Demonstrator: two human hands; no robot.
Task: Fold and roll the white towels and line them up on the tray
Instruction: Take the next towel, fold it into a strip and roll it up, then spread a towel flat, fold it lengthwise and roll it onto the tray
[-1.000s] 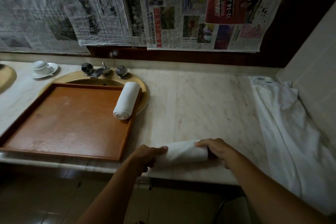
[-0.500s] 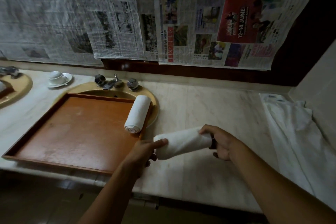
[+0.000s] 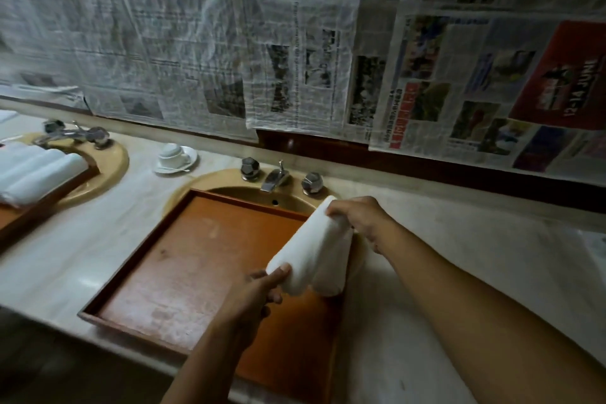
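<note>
White terry, rolled into a tight cylinder, now hangs over the right side of the tray (image 3: 157,275) rather than lying on the marble counter (image 3: 442,272), where both hands were finishing the roll a second ago. The rolled towel (image 3: 305,252) has been lifted and swung leftward, and it sits just above or against the first roll (image 3: 334,275), which lies along the tray's right rim and is mostly hidden behind it; whether the two touch cannot be told. The left hand (image 3: 259,289) pinches the near end, thumb on top and fingers curled beneath, while the right hand (image 3: 357,220) grips the far end with its fingers wrapped over the cloth. Judging from this, the rolling is done and the step in hand is placement: the second roll needs to be set down parallel to the first and snug beside it. A loose tail could let it unwind on release. Beyond, another tray (image 3: 39,203) holding finished rolls rests on the left basin, and a cup and saucer (image 3: 175,157) stand near the tap (image 3: 275,177).
</note>
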